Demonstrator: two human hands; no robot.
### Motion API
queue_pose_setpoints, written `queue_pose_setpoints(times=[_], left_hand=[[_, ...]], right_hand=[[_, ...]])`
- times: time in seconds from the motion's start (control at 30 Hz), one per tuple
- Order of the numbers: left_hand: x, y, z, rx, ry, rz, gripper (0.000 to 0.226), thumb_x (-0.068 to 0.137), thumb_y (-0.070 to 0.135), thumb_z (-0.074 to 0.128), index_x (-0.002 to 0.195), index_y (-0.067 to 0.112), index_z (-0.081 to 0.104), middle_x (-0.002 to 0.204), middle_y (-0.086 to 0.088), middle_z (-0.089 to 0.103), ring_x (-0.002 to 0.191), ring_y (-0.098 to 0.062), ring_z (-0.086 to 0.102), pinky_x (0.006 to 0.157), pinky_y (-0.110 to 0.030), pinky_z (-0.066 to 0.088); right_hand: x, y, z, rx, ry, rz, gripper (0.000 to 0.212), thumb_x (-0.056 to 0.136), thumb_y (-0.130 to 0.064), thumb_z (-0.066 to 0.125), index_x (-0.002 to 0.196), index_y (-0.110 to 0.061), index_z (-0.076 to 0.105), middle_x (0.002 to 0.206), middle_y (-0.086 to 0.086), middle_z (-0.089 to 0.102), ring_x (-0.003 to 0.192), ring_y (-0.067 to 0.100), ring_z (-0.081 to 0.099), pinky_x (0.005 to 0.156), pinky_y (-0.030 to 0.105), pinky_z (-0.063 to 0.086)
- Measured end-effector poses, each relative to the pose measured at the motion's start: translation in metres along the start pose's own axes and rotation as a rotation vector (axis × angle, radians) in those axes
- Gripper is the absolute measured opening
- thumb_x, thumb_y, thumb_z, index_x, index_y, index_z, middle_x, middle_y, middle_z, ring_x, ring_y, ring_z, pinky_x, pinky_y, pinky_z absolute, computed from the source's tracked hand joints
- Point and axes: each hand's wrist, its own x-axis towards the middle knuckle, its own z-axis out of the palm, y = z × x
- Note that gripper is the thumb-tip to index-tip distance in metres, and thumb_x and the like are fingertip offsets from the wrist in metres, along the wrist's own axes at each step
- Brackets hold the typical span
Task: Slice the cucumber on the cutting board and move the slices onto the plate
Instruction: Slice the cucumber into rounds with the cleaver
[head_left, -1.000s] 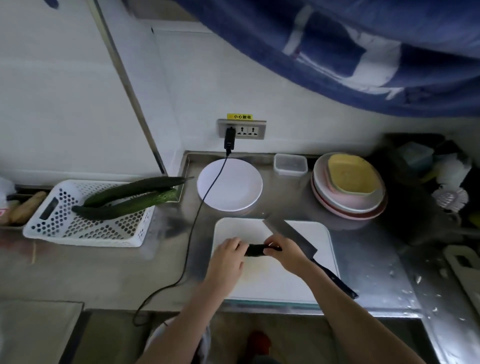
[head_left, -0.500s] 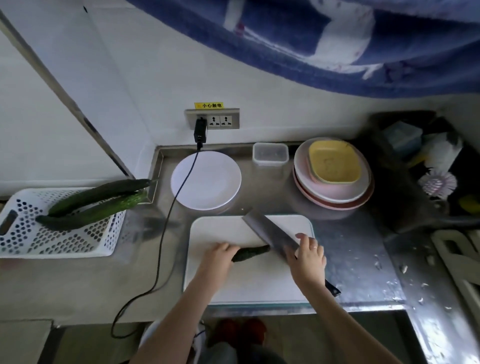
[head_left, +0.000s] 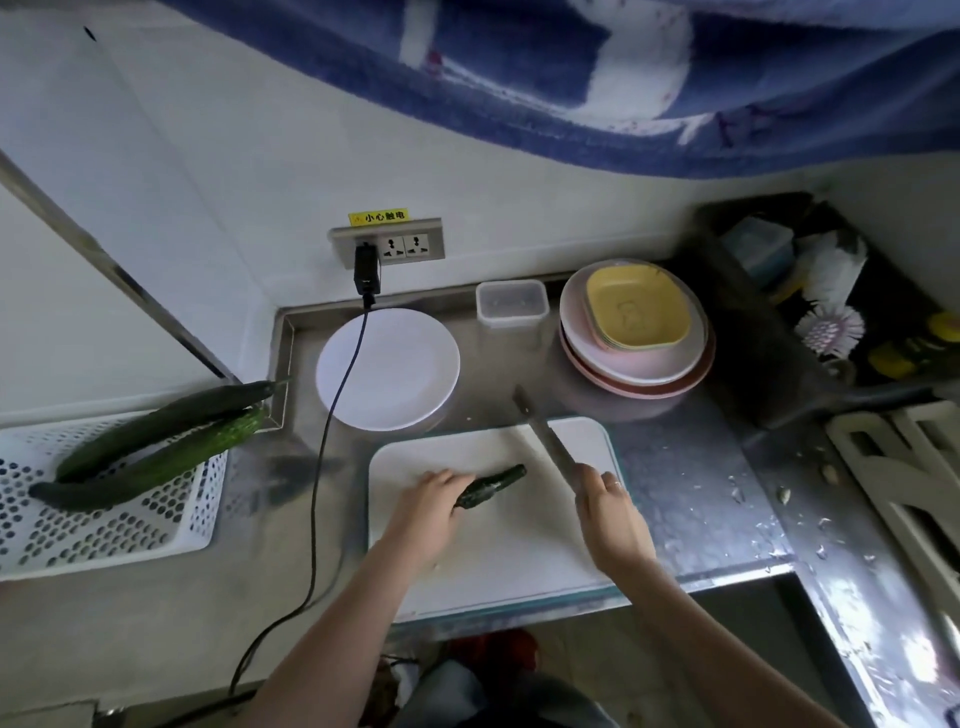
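- White plastic cutting board (head_left: 498, 561) lay on a steel counter (head_left: 691, 483), close to the person's body, seemingly so that both hands could work over it.
- Dark green cucumber (head_left: 493, 485), a short piece, lay across the middle of the board. It pointed up and to the right.
- Left hand (head_left: 434, 499) covered the cucumber's near end, its grip curled over it, probably to stop it rolling under the blade.
- Right hand (head_left: 605, 506) was wrapped firmly round the handle of a cleaver (head_left: 545, 441). The blade pointed away from the person, past the board's far edge, just to the right of the cucumber's free end and not touching it. It looked lined up for a first cut; no slices were visible.
- Round white plate (head_left: 410, 395) stood bare just beyond the board's far left corner, within easy reach for the slices. A black cable (head_left: 332, 415) from the wall socket (head_left: 387, 243) crossed its left side.
- Two whole cucumbers (head_left: 156, 447) rested across a white perforated basket (head_left: 104, 530) at the left.
- Compared with half a second before, the cleaver had turned from lying flat over the cucumber to edge-on beside it, and the right hand had closed round the handle.
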Motion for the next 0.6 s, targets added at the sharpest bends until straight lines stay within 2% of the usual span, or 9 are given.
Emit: queue_pose_setpoints(times=[0.07, 0.13, 0.2, 0.27, 0.37, 0.47, 0.6], left_hand=[[0.003, 0.002, 0.001, -0.021, 0.031, 0.026, 0.053, 0.086, 0.012, 0.057, 0.136, 0.023, 0.044, 0.131, 0.002, 0.052, 0.117, -0.021, 0.048, 0.094, -0.036, 0.042], [0.006, 0.006, 0.003, -0.05, 0.038, 0.046, 0.05, 0.084, 0.011, 0.06, 0.131, 0.022, 0.048, 0.126, 0.001, 0.053, 0.113, -0.021, 0.05, 0.092, -0.037, 0.044], [0.007, 0.01, 0.005, -0.05, 0.027, 0.07, 0.043, 0.085, 0.009, 0.06, 0.126, 0.019, 0.051, 0.122, 0.001, 0.054, 0.111, -0.021, 0.049, 0.09, -0.037, 0.044], [0.007, 0.013, 0.006, -0.043, 0.047, 0.085, 0.039, 0.085, 0.007, 0.059, 0.122, 0.018, 0.054, 0.12, 0.001, 0.056, 0.111, -0.021, 0.05, 0.089, -0.036, 0.044], [0.007, 0.012, 0.009, -0.08, 0.08, 0.079, 0.036, 0.083, 0.006, 0.061, 0.118, 0.016, 0.058, 0.118, -0.001, 0.06, 0.109, -0.023, 0.052, 0.088, -0.036, 0.044], [0.008, 0.011, 0.008, -0.081, 0.068, 0.087, 0.033, 0.084, 0.007, 0.061, 0.116, 0.015, 0.059, 0.116, -0.001, 0.06, 0.109, -0.023, 0.051, 0.088, -0.037, 0.045], [0.009, 0.009, 0.008, -0.125, 0.086, 0.081, 0.028, 0.08, 0.005, 0.064, 0.108, 0.011, 0.063, 0.109, -0.004, 0.063, 0.105, -0.026, 0.054, 0.083, -0.036, 0.046]], right_hand=[[-0.007, -0.011, -0.002, 0.107, 0.037, 0.058, 0.012, 0.099, -0.028, 0.039, 0.097, -0.017, 0.043, 0.093, 0.008, 0.057, 0.076, 0.026, 0.053, 0.063, 0.038, 0.045], [-0.013, -0.02, 0.0, 0.142, 0.056, 0.089, 0.015, 0.1, -0.026, 0.037, 0.087, -0.019, 0.037, 0.082, 0.004, 0.056, 0.066, 0.022, 0.05, 0.057, 0.037, 0.041], [-0.018, -0.03, 0.005, 0.144, 0.033, 0.09, 0.015, 0.1, -0.026, 0.035, 0.088, -0.018, 0.037, 0.079, 0.006, 0.058, 0.063, 0.024, 0.052, 0.055, 0.035, 0.038], [-0.021, -0.038, 0.011, 0.066, -0.016, 0.067, 0.013, 0.101, -0.026, 0.033, 0.091, -0.017, 0.034, 0.08, 0.011, 0.061, 0.064, 0.032, 0.055, 0.056, 0.037, 0.04], [-0.026, -0.043, 0.022, -0.034, -0.042, 0.05, 0.007, 0.1, -0.021, 0.031, 0.097, -0.016, 0.033, 0.083, 0.016, 0.062, 0.064, 0.034, 0.053, 0.054, 0.037, 0.038], [-0.029, -0.047, 0.029, -0.06, -0.053, 0.058, 0.01, 0.1, -0.02, 0.032, 0.106, -0.014, 0.037, 0.086, 0.015, 0.063, 0.072, 0.037, 0.061, 0.057, 0.04, 0.044], [-0.029, -0.052, 0.034, -0.088, -0.097, 0.056, 0.014, 0.1, -0.02, 0.032, 0.112, -0.015, 0.037, 0.088, 0.013, 0.061, 0.075, 0.036, 0.061, 0.063, 0.043, 0.051]])
